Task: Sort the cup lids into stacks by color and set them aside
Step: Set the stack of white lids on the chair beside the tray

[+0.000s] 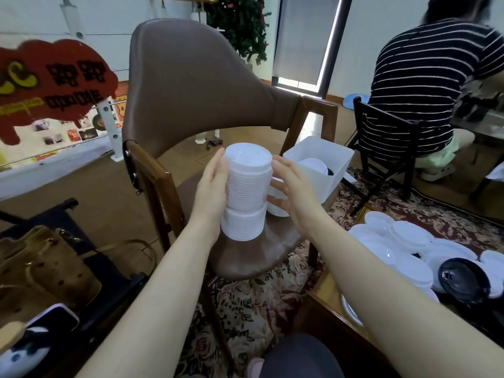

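- Two bare arms reach out from the bottom of the view toward a brown chair (191,85).
- Close on the right, a wooden table (331,317) holds a loose pile of white lids (398,249). One black lid (463,279) lies among them.
- Close on the left sits a tan bag (46,268), with a dark frame beside it.
- A flowered rug (245,304) covers the floor under the chair.
- A tall stack of white lids (246,192) stands on the chair seat. It is upright, and its top half is a bit wider than its bottom half.
- The left hand (211,184) lies flat against the left side of the stack. Its fingers are straight and press on the lids.
- The right hand (293,192) is at the right side of the stack. Its fingers are spread and only a little bent. I cannot tell if they touch the stack.
- A short stack (276,205) of white lids stands just behind the right hand, partly hidden by it.
- A white bin (324,159) sits at the back right of the seat. It has some white lids in it, and something black too.
- Farther back on the right, a person in a striped shirt (420,85) sits on a dark chair (381,135), turned away.
- Far back on the left is a red sign (51,83) on a wall.
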Action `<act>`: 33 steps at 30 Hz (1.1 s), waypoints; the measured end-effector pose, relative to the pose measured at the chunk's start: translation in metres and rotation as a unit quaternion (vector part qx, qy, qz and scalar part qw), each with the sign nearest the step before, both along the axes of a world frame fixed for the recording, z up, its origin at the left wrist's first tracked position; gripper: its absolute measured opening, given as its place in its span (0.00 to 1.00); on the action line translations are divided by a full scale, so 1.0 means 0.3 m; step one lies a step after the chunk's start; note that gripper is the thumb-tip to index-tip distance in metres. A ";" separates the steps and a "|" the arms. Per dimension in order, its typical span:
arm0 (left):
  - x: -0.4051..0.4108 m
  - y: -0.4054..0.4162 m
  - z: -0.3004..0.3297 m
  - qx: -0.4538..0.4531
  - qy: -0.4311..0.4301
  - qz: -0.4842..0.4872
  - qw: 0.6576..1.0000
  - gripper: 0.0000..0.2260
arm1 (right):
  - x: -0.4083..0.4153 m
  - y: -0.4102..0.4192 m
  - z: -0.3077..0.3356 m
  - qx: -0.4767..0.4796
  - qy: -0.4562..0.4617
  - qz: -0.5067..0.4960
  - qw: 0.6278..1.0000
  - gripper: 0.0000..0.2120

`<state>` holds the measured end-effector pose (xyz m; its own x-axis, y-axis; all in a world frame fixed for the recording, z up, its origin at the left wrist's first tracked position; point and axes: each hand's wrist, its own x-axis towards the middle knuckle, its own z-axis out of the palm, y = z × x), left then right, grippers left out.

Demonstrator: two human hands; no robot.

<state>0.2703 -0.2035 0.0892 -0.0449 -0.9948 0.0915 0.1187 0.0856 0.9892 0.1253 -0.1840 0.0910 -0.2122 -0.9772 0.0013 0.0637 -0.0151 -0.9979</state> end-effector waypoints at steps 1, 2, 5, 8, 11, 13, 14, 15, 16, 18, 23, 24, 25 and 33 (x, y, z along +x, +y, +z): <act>0.000 0.001 -0.005 0.004 -0.003 -0.002 1.000 0.20 | -0.002 0.002 -0.005 0.002 -0.003 -0.001 1.000 0.17; -0.001 0.001 -0.008 0.005 -0.008 -0.002 1.000 0.20 | -0.002 0.002 -0.009 0.003 -0.003 -0.001 1.000 0.17; 0.000 -0.003 -0.014 0.009 -0.013 0.000 1.000 0.20 | 0.004 0.002 -0.016 0.000 0.005 0.003 1.000 0.18; 0.002 -0.006 -0.021 0.006 -0.017 -0.001 1.000 0.21 | 0.012 0.002 -0.018 -0.003 0.016 0.002 1.000 0.19; -0.001 -0.010 -0.030 0.002 -0.019 -0.009 1.000 0.21 | 0.011 0.004 -0.021 0.001 0.008 0.002 1.000 0.20; -0.003 -0.012 -0.039 0.008 -0.026 -0.014 1.000 0.21 | 0.009 0.008 -0.028 0.007 0.005 0.007 1.000 0.21; -0.004 -0.013 -0.044 0.011 -0.028 -0.016 0.999 0.22 | 0.010 0.012 -0.031 0.007 0.007 0.010 1.000 0.22; -0.005 -0.014 -0.049 0.014 -0.026 -0.018 0.999 0.22 | 0.011 0.015 -0.035 0.004 0.009 0.012 1.000 0.22; -0.004 -0.014 -0.055 0.014 -0.020 -0.021 0.999 0.22 | 0.011 0.018 -0.038 0.000 0.010 0.014 1.000 0.22; -0.002 -0.010 -0.058 0.011 -0.012 -0.030 0.999 0.23 | 0.014 0.024 -0.041 -0.007 0.009 0.020 1.000 0.23; 0.015 -0.014 -0.064 -0.008 -0.022 -0.046 0.999 0.26 | 0.017 0.038 -0.033 -0.030 0.013 0.040 0.999 0.18; 0.019 -0.015 -0.066 -0.009 -0.016 -0.047 0.999 0.26 | 0.019 0.039 -0.031 -0.035 0.013 0.046 0.998 0.17; 0.023 -0.015 -0.067 -0.010 -0.009 -0.049 0.999 0.25 | 0.020 0.040 -0.033 -0.039 0.015 0.050 0.998 0.17; 0.033 -0.029 -0.081 -0.008 0.031 -0.058 0.998 0.18 | 0.026 0.052 -0.029 -0.044 0.030 0.072 0.996 0.23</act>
